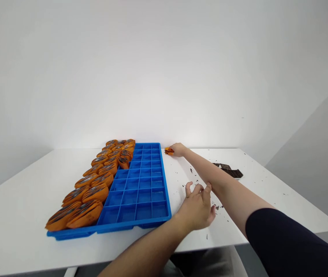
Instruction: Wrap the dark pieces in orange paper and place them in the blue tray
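right hand point(178, 149) closes on a small orange piece point(169, 151) at the far edge of a white table point(22, 200) — left hand point(197, 207) rests beside a blue compartment tray point(141, 188), orange pieces point(94, 184) filling its left columns.

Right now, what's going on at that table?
A person works at a white table. The right hand is stretched to the far edge, fingers closed on a small orange piece. The left hand rests open beside a blue compartment tray, whose left columns hold orange pieces; the rest are empty. Dark pieces and crumbs lie to the right.
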Tool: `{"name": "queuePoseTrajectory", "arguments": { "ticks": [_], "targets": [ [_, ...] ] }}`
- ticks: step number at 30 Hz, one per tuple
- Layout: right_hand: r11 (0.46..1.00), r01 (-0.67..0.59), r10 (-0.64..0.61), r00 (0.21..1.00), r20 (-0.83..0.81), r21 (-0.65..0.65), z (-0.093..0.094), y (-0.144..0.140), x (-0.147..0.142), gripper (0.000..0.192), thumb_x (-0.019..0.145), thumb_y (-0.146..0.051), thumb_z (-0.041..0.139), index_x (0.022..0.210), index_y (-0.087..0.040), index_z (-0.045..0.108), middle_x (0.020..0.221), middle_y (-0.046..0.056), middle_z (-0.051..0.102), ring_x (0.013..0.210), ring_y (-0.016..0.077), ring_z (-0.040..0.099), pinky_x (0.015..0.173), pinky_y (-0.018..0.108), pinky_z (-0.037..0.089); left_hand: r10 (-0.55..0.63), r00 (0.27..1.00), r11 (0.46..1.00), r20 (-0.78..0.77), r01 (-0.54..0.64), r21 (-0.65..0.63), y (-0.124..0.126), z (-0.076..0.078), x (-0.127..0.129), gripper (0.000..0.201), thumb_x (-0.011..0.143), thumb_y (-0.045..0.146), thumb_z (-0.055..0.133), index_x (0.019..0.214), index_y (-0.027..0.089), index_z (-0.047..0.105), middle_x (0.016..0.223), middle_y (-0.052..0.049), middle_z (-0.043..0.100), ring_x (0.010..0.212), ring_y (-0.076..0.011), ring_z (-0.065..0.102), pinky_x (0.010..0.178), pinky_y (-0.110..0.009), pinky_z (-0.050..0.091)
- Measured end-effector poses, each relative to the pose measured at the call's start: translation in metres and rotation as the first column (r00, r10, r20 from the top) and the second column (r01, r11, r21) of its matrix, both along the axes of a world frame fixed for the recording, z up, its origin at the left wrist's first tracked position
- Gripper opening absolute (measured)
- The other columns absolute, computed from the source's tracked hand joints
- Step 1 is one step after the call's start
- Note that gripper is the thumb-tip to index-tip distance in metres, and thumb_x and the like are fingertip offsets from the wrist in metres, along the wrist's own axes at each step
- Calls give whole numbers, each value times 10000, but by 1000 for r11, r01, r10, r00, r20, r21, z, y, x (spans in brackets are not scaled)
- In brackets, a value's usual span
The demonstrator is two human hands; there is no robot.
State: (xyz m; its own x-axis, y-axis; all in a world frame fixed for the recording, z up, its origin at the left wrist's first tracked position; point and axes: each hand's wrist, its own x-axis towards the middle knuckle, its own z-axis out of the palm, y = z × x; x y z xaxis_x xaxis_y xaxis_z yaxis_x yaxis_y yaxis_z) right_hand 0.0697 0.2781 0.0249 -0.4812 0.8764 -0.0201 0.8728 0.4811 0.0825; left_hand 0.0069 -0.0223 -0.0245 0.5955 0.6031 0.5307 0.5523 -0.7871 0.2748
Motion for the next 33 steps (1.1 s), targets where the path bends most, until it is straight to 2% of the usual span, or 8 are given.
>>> {"name": "queuePoseTrajectory", "arguments": {
  "ticks": [4,7,15,19,22,25,30,33],
  "targets": [
    [1000,0,0,1000,1,8,5,-3,-2,342,1024,-491,555,1032,-238,786,993,99,797,932,257,722,773,310,463,13,1000,1000,7,-12,-29,0,2,1,720,969,310,541,1568,54,233,1214,-200,736,1205,-356,582,1149,-687,279],
    [1000,-4,4,1000,-21,3,8,-8,0,347,1031,-498,548,1030,-249,791,989,93,801,922,258,725,777,315,466,6,1000,999,3,-6,-36,1,3,0,712,971,299,543,1574,78,235,1154,-165,751,1206,-346,588,1158,-682,271],
    [999,-6,0,994,-108,-50,4,-37,18,273,971,-452,672,1134,-265,786,1084,82,807,988,260,739,799,308,491,-108,991,994,-77,107,-9,-3,10,-1,573,997,273,519,1540,173,366,1062,-105,759,1205,-316,582,1141,-648,262],
    [995,16,-34,983,-181,-99,6,-47,26,401,860,-482,809,1207,-286,767,1183,50,794,1016,231,737,773,271,514,-153,985,988,-86,152,-9,-5,18,-3,536,1011,270,519,1531,212,401,1017,-75,778,1166,-288,601,1138,-625,255],
    [991,33,-64,969,-238,-132,8,-51,30,443,793,-498,871,1165,-276,780,1220,44,779,1007,212,730,746,247,521,-174,981,985,-81,174,-1,-6,21,-5,368,1018,278,531,1381,224,540,974,-57,783,1164,-274,606,1141,-597,249],
    [988,44,-85,954,-289,-148,7,-54,34,359,814,-443,864,1120,-272,786,1159,23,785,946,183,721,719,233,511,-183,980,983,-80,184,12,-6,22,-6,190,1012,263,543,1183,222,613,925,-43,775,1156,-260,612,1143,-577,234],
    [994,55,-84,937,-339,-93,10,-61,39,147,935,-322,739,1045,-228,764,1072,25,769,889,157,689,703,228,476,-174,978,984,-113,178,23,-5,23,-6,153,1005,242,554,1143,228,618,935,-30,769,1155,-242,611,1135,-537,246],
    [997,71,-73,937,-342,-18,14,-64,41,128,967,-316,685,1005,-208,742,1122,55,742,955,171,667,730,239,458,-174,977,983,-126,180,40,-4,23,-6,158,1010,207,524,1132,228,622,1009,-45,767,1152,-239,606,1137,-537,239]
  ]
}}
